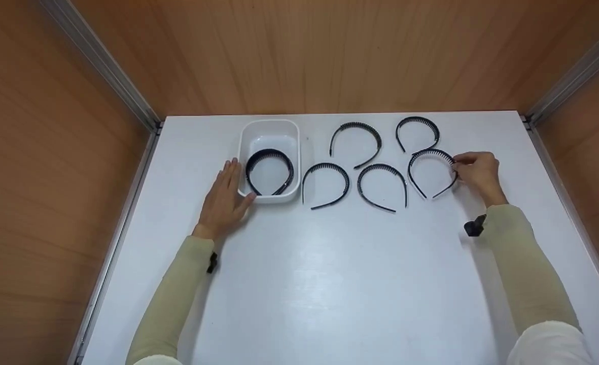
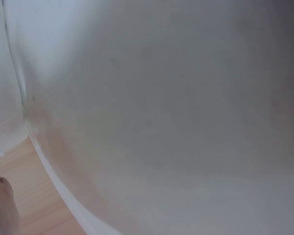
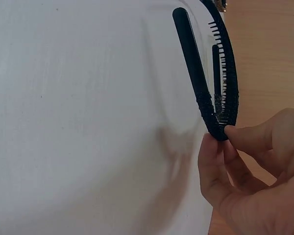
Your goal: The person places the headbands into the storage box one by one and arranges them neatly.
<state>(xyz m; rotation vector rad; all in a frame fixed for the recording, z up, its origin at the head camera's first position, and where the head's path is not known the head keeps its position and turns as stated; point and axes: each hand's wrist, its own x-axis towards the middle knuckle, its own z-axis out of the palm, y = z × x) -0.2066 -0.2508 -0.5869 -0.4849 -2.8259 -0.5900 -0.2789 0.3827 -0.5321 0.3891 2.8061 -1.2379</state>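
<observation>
My right hand (image 1: 478, 173) pinches a black toothed headband (image 1: 433, 152) by the right side of its arch, between thumb and fingertips. In the right wrist view the held headband (image 3: 229, 68) shows its comb teeth on the inner side, and its shadow falls on the white table. My left hand (image 1: 222, 198) lies with straight fingers along the left side of a white plastic tub (image 1: 274, 199), its thumb at the front rim. Inside the tub, black headbands (image 1: 291, 175) lie stacked. The left wrist view shows mostly a blurred white surface and part of the hand (image 2: 2, 205).
More black headbands lie on the white table (image 1: 299, 284): one (image 1: 356, 125) at the back, one (image 1: 347, 185) beside the tub, one (image 1: 360, 185) in the middle, and one (image 1: 417, 119) behind the held one. Wooden panels (image 1: 299, 56) enclose the table.
</observation>
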